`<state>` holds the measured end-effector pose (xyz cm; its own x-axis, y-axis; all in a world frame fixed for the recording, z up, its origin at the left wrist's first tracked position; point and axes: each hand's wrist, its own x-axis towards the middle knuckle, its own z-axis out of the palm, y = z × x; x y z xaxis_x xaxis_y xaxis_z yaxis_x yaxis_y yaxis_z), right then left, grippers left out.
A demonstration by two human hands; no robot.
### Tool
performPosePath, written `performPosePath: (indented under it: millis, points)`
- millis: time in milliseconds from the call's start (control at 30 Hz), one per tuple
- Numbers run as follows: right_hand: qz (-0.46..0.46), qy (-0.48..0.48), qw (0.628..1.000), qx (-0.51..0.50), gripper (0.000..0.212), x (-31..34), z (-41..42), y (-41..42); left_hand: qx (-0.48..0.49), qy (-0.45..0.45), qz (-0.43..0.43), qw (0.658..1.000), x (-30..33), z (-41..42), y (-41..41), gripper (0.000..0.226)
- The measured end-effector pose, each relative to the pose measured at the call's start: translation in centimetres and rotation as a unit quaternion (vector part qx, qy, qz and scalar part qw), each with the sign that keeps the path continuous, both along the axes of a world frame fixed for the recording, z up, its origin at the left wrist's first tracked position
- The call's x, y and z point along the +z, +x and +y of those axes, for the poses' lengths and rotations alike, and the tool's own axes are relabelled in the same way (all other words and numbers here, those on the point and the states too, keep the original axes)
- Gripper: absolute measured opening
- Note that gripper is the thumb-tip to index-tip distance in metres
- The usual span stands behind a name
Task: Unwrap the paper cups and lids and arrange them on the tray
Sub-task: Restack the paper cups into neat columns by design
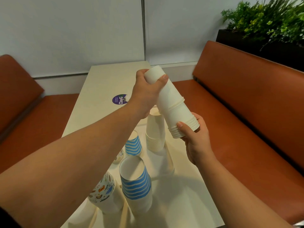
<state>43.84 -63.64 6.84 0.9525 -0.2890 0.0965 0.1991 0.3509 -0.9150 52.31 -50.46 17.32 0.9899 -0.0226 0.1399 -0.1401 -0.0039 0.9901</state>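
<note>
A tall stack of plain white paper cups (174,106) is held tilted in the air above the table. My left hand (148,91) grips its upper, closed end. My right hand (195,139) holds its lower end by the rims. Below it on the table (102,84) stands another stack of white cups (155,134), upside down. Two stacks of blue-striped cups (135,183) (133,144) and a stack with coloured prints (104,193) stand nearer to me. No tray or lids can be made out.
A round purple sticker (119,99) lies on the table's middle. Brown benches (246,99) flank the table on both sides. A dark planter with green plants (269,25) sits behind the right bench. A white wall closes the far end.
</note>
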Motion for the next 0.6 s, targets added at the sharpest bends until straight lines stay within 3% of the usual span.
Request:
performPosePath:
  millis: [233,300,433,600]
  points:
    - [0.051,-0.008,0.997,-0.063,0.047,-1.1,-0.6,0.0,0.065,0.069,-0.096,0.991,1.7,1.4,1.3,0.056]
    - [0.070,0.010,0.993,-0.095,0.043,-1.4,-1.0,0.0,0.075,0.111,-0.095,0.986,1.6,1.9,1.6,0.068]
    - [0.079,0.063,0.990,-0.103,0.055,-1.4,-1.1,0.2,0.025,0.205,-0.074,0.976,-0.3,2.2,1.3,0.091]
    - [0.052,0.091,0.991,-0.082,0.056,-0.6,-0.6,0.3,-0.014,0.237,-0.038,0.971,-2.3,2.4,1.1,0.094]
